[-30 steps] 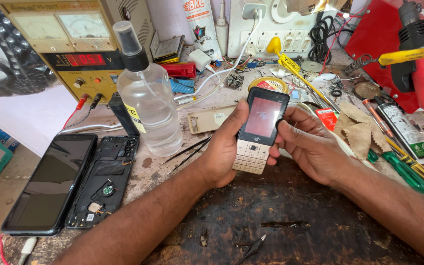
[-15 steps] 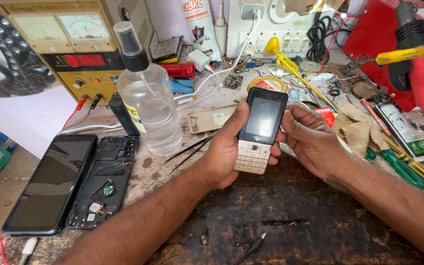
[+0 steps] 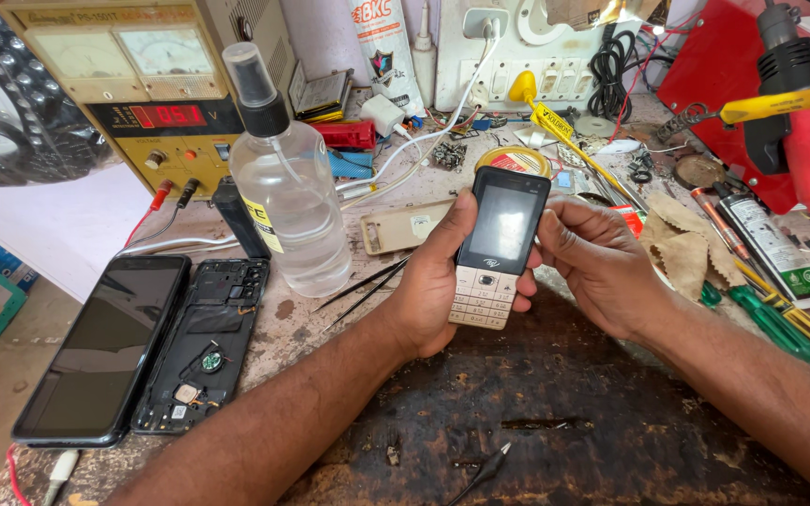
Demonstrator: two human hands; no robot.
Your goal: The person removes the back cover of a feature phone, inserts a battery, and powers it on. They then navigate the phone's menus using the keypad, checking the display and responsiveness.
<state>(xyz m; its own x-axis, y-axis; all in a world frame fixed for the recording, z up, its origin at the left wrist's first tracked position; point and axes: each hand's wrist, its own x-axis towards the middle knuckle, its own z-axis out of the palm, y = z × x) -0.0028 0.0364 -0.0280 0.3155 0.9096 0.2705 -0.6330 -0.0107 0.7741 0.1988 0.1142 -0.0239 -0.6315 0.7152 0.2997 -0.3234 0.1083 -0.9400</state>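
Little has moved since the earlier frames: we keep the keypad phone (image 3: 494,248) raised over the middle of the workbench (image 3: 555,412), its dark screen upright and facing us, only a touch higher in view than before. Our left hand (image 3: 428,286) wraps the handset from the left, fingers closed around its back and thumb pressed along the left edge of the screen. Our right hand (image 3: 597,262) meets it from the right, fingers curled together with the tips touching the phone's right side near the top. Just beside the left hand, black tweezers (image 3: 367,286) lie on the bench, and a clear spray bottle (image 3: 285,187) stands upright beyond them. Toward the bench's left edge a dark smartphone (image 3: 105,347) lies flat beside its opened back shell (image 3: 206,342), the two touching. At the far left corner sits a yellow power supply (image 3: 142,84) with a red lit display. Behind the phone lies a beige back cover (image 3: 405,227), and green-handled screwdrivers (image 3: 766,323) rest near the right edge.
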